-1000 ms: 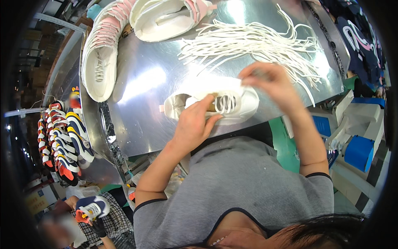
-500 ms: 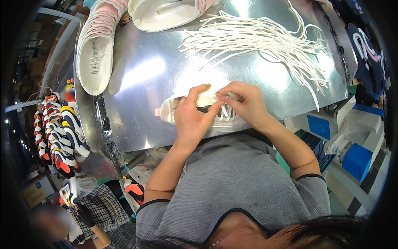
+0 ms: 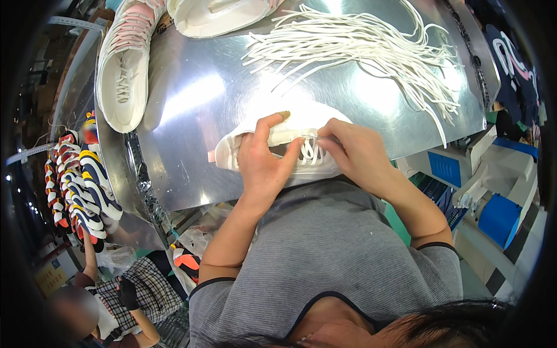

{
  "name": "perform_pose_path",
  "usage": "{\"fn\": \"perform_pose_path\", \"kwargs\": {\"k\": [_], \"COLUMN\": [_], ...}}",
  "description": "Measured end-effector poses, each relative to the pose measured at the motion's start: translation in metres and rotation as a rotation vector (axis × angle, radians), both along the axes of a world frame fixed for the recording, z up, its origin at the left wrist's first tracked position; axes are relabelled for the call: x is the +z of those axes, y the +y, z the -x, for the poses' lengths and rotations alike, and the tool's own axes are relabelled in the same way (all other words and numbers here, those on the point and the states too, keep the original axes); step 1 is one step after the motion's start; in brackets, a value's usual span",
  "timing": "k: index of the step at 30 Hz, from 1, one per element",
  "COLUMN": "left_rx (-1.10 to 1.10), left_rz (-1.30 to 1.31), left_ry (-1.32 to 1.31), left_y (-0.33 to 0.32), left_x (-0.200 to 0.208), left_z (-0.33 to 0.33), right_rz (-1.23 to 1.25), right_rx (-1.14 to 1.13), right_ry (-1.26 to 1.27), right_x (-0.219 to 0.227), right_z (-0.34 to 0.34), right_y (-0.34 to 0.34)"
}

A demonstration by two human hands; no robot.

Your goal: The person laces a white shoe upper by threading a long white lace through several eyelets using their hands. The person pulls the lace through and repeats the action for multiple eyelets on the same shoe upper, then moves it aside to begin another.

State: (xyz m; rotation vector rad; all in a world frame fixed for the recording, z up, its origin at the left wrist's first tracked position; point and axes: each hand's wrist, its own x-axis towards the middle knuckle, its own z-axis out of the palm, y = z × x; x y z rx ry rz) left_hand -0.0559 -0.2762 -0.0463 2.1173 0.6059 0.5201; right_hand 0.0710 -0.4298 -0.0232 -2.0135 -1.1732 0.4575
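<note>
A white sneaker point(image 3: 293, 130) lies on its side at the near edge of a shiny metal table point(image 3: 191, 110). My left hand point(image 3: 264, 165) grips its heel and tongue area, thumb on top. My right hand point(image 3: 354, 152) pinches a white lace at the eyelets, beside the left thumb. A loose pile of white laces point(image 3: 360, 43) is spread over the far right of the table.
A white and pink sneaker point(image 3: 125, 64) lies at the table's far left, another point(image 3: 214, 14) at the far edge. Racks of multicoloured shoes point(image 3: 78, 180) stand at left. Another person in a checked shirt point(image 3: 130, 293) works at lower left. Blue bins point(image 3: 499, 211) at right.
My right hand came down from the lace pile to the sneaker's eyelets. Both hands now close on the shoe, which has shifted slightly nearer to me.
</note>
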Motion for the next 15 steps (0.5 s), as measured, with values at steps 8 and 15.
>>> {"fn": "perform_pose_path", "kwargs": {"k": [8,15], "left_rx": [-0.022,-0.01], "left_rz": [0.159,0.632], "left_ry": [-0.03,-0.055], "left_y": [0.002,0.015], "left_x": [0.005,0.011], "left_z": [0.005,0.012], "right_rz": [-0.043,0.023], "right_rx": [0.126,-0.068], "right_ry": [-0.274,0.149], "right_x": [-0.029,0.014], "right_z": [0.01,-0.013], "right_y": [0.038,0.006]}}
